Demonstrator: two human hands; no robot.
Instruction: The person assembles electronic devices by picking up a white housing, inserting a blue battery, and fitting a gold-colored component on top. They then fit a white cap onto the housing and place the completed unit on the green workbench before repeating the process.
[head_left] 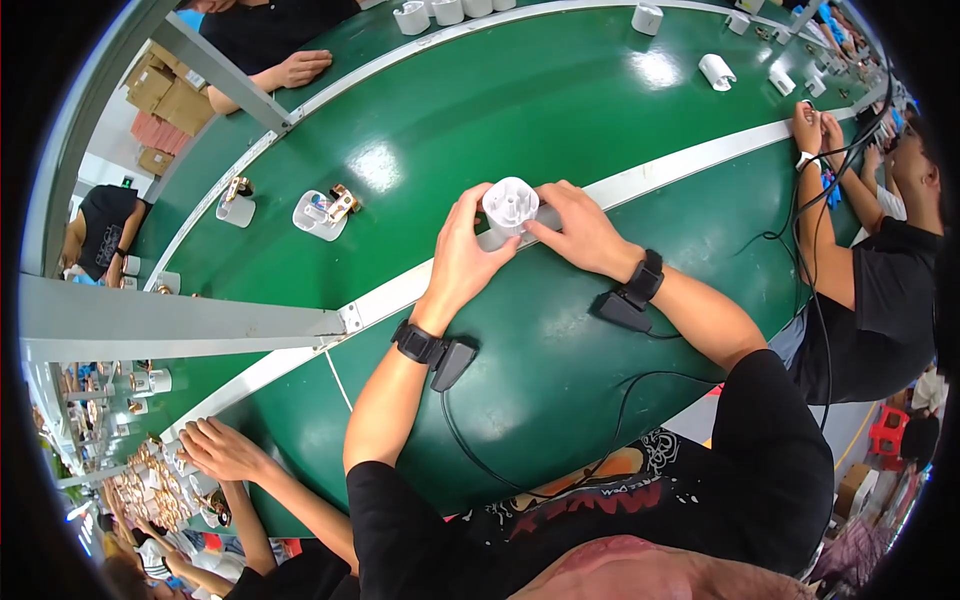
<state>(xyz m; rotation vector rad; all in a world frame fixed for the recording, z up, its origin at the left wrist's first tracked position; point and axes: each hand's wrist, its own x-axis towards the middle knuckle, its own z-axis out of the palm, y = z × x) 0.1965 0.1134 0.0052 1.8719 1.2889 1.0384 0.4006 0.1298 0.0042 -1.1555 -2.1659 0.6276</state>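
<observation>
A white plastic housing (511,203), a rounded cup shape with ribs and small posts inside, is held upright over the white rail in front of me. Its open end faces up. My left hand (464,252) wraps its left side, with the thumb near the lower front. From the right, my right hand (583,232) grips the same housing, thumb against its lower right edge and fingers curved behind. The far-side fingertips are partly hidden. A black strap with a small box sits on each of my wrists.
Left on the green belt lie two white cups (318,217) (236,209) with brass-coloured parts. More white housings (716,72) stand at the far side. A grey metal post (190,318) juts in from the left. Black cables (640,385) cross the table; co-workers sit on both sides.
</observation>
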